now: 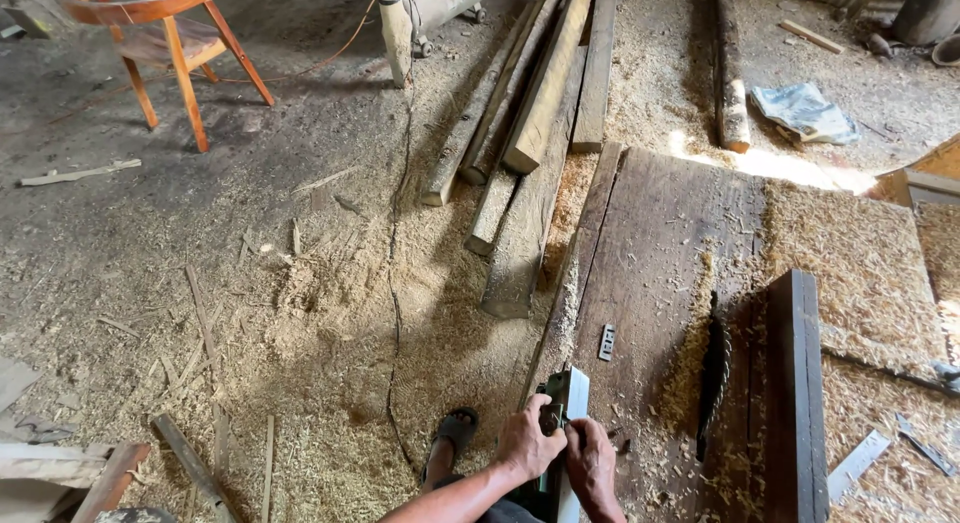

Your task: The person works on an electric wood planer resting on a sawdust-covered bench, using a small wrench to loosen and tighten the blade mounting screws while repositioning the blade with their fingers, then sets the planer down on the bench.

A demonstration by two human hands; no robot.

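Observation:
My left hand and my right hand are both closed around a green and grey power tool that rests at the left edge of a wide wooden table top. The tool's lower part is hidden by my hands. A circular saw blade pokes up through the table to the right of my hands, with sawdust heaped around it. A small metal piece lies on the table just beyond the tool. My foot in a dark sandal stands on the floor to the left.
A dark upright board stands right of the blade. Several long timber beams lie on the sawdust floor ahead. A black cable runs across the floor. A wooden chair stands far left. A log lies beyond the table.

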